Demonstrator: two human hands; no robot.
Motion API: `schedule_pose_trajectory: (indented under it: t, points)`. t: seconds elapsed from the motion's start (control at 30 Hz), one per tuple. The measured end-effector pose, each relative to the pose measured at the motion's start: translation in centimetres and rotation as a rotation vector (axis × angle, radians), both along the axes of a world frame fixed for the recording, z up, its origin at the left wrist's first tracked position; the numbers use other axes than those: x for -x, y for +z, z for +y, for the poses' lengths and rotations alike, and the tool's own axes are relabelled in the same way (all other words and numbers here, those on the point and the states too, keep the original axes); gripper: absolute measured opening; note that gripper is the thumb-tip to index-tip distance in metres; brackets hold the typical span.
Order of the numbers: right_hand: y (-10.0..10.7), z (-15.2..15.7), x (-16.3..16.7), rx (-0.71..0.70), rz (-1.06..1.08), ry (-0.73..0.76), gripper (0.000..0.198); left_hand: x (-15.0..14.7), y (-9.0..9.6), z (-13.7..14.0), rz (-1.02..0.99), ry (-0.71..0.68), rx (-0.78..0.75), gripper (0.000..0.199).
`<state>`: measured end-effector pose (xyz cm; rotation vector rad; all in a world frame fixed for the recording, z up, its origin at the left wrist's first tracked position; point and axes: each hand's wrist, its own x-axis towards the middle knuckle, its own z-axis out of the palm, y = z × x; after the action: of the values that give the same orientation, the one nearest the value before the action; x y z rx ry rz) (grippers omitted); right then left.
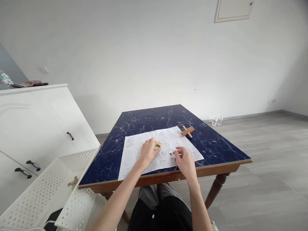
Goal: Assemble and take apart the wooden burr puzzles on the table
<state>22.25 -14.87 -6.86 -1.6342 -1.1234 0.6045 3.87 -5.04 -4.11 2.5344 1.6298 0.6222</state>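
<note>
My left hand (148,152) is closed around the edge of a small pale tan piece (158,144) with a dark opening, over the printed sheet. Its exact kind is too small to tell. Closer to the right edge of the paper, my right hand (185,161) has its thumb and fingertips drawn together in a pinch; anything between them is too small to make out. A tiny dark bit (170,153) lies just left of those fingertips. Beneath both hands the white printed sheet (132,154) is spread, slightly creased.
Two crossed wooden pieces (187,131) lie at the sheet's upper right corner on the blue marbled table (146,118). White perforated bins (45,189) and a white cabinet (43,122) stand to the left. Two plastic bottles (217,121) are on the floor by the wall.
</note>
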Motion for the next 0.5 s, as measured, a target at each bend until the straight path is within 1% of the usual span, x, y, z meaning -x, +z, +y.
schedule_pose_trajectory:
  t: [0.2,0.27,0.37,0.5]
  points:
    - [0.4,-0.3,0.1,0.005,-0.004,0.01,0.036,6.5,0.0,3.5,0.006,0.208,-0.093,0.041]
    - [0.4,-0.3,0.1,0.003,-0.007,0.008,0.036,8.6,0.0,4.6,0.012,0.251,-0.12,0.038]
    - [0.4,-0.4,0.2,0.007,-0.01,0.007,0.035,11.1,0.0,6.0,0.024,0.291,-0.142,0.038]
    - [0.3,-0.4,0.2,0.018,-0.012,0.015,0.034,13.5,-0.2,7.5,0.032,0.288,-0.153,0.039]
